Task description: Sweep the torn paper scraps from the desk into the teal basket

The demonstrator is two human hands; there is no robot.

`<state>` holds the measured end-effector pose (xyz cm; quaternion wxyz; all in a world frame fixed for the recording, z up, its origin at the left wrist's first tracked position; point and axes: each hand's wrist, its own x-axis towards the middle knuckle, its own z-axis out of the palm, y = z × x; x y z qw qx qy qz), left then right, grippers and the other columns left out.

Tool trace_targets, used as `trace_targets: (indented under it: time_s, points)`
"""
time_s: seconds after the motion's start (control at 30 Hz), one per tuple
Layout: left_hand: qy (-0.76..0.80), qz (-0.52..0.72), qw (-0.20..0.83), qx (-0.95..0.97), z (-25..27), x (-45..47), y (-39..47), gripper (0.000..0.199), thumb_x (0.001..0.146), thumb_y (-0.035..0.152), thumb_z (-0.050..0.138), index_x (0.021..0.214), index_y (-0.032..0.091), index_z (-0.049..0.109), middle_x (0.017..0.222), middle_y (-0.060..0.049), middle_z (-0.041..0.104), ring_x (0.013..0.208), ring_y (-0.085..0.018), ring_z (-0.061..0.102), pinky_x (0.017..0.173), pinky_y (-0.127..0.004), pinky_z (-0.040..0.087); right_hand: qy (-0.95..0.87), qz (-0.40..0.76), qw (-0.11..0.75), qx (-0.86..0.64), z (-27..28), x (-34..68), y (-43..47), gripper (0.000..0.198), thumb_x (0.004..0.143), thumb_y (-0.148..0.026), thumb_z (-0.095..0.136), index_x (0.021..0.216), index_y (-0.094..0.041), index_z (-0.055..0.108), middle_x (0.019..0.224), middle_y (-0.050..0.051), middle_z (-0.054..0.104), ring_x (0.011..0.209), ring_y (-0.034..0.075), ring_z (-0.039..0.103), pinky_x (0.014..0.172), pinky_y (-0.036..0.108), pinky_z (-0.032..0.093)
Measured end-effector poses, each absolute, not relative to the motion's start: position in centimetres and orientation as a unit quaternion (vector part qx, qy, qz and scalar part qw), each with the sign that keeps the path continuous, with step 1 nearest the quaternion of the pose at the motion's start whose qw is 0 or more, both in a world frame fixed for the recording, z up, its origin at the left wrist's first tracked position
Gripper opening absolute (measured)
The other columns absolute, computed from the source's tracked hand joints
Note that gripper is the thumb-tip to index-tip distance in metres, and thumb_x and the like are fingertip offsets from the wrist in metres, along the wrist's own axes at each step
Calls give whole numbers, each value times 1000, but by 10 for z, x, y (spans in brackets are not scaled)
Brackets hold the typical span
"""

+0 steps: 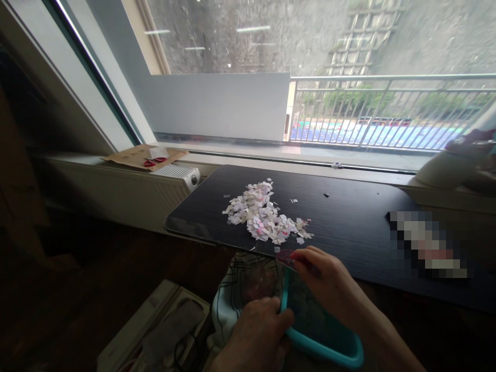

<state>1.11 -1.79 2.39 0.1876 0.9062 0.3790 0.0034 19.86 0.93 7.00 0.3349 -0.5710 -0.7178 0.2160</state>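
Observation:
A loose heap of small cut paper pieces (267, 212), mostly white with some pink, lies on the black tabletop (341, 217). My right hand (329, 274) is closed on a flat pink piece (284, 254) at the table's front edge, close to the nearest scraps. What kind of thing that piece is, I cannot tell. Below the edge, my left hand (259, 325) grips the rim of a teal plastic bin (321, 347), fingers wrapped over it. The bin's inside is dark, partly covered by my right forearm.
Red-handled scissors (149, 163) rest on a brown paper envelope (132, 155) by the window, beside a white radiator (178, 175). A blurred-out object (430, 245) lies at the table's right. Lower left stands an open box (163, 330) holding a grey item. Patterned cloth (228, 294) hangs near the bin.

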Motion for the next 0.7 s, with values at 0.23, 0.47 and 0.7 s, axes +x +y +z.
trace_targets:
  time_s: [0.23, 0.47, 0.7]
  points:
    - [372, 18, 192, 908, 21, 10, -16, 16, 75, 22, 66, 85, 24, 54, 89, 1, 58, 81, -19, 57, 66, -26, 39, -713, 208, 339, -578, 66, 200, 17, 19, 88, -25, 47, 92, -22, 65, 84, 0, 61, 71, 12, 56, 65, 22, 41]
    - [375, 20, 187, 908, 21, 10, -17, 17, 75, 22, 66, 85, 24, 53, 89, 2, 58, 83, -19, 57, 65, -26, 38, -714, 214, 346, -569, 65, 193, 22, 18, 87, -26, 48, 93, -22, 65, 85, 0, 62, 74, 13, 57, 66, 23, 41]
    - [398, 46, 186, 897, 16, -2, -13, 15, 73, 17, 61, 84, 24, 52, 87, 1, 56, 80, -18, 54, 64, -26, 36, -714, 244, 345, -558, 66, 210, 16, 20, 87, -29, 49, 96, -23, 65, 87, 0, 64, 75, 13, 59, 67, 23, 44]
